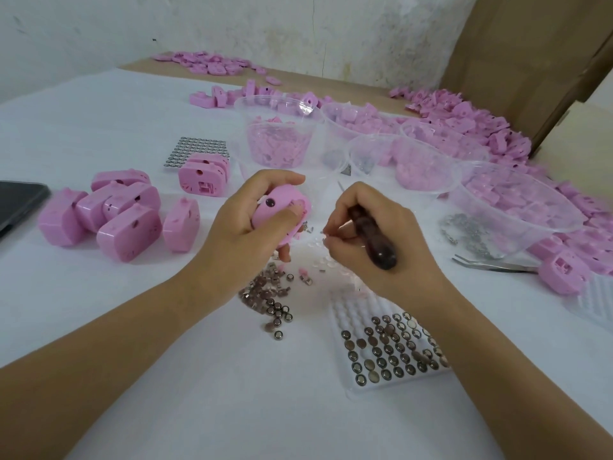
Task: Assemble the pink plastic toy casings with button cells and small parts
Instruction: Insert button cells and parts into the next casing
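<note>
My left hand point(245, 214) grips a pink toy casing point(282, 207) above the white table, with a button cell visible in its face. My right hand point(374, 234) holds a dark-handled screwdriver point(374, 240) in its palm, and its fingertips pinch a tiny part just right of the casing. Loose button cells point(272, 300) lie scattered below my hands. A clear tray of button cells point(391, 350) sits at the lower right.
Finished pink casings point(112, 214) cluster at the left beside a dark phone point(16, 200). Clear bowls point(278, 137) of pink parts stand behind my hands. A large pile of pink casings point(497, 137) runs along the right. Metal tweezers point(491, 263) lie right.
</note>
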A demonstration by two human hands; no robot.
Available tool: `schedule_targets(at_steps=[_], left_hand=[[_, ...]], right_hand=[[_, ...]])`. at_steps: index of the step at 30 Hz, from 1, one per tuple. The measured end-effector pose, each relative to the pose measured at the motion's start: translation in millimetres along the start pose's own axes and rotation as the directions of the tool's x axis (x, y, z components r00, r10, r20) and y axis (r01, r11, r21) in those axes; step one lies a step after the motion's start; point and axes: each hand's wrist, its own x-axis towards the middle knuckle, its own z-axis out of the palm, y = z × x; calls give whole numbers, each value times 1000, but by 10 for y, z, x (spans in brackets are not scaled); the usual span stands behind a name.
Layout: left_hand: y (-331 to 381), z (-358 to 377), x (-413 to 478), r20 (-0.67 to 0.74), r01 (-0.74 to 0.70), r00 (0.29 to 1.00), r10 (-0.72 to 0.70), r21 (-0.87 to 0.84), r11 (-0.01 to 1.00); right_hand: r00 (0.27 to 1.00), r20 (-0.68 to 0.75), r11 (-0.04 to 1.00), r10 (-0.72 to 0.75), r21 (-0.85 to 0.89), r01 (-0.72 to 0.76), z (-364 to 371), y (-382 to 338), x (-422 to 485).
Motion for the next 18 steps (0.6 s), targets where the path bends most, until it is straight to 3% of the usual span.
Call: schedule_targets(at_steps=[10, 18], left_hand=[[4, 25, -14, 41, 35, 998, -37, 43, 998], [35, 67, -44, 63, 41, 997, -47, 82, 996]], right_hand=[[992, -124, 974, -22, 222, 49, -11, -5, -11], [991, -133, 960, -30, 272, 66, 18, -13, -26]])
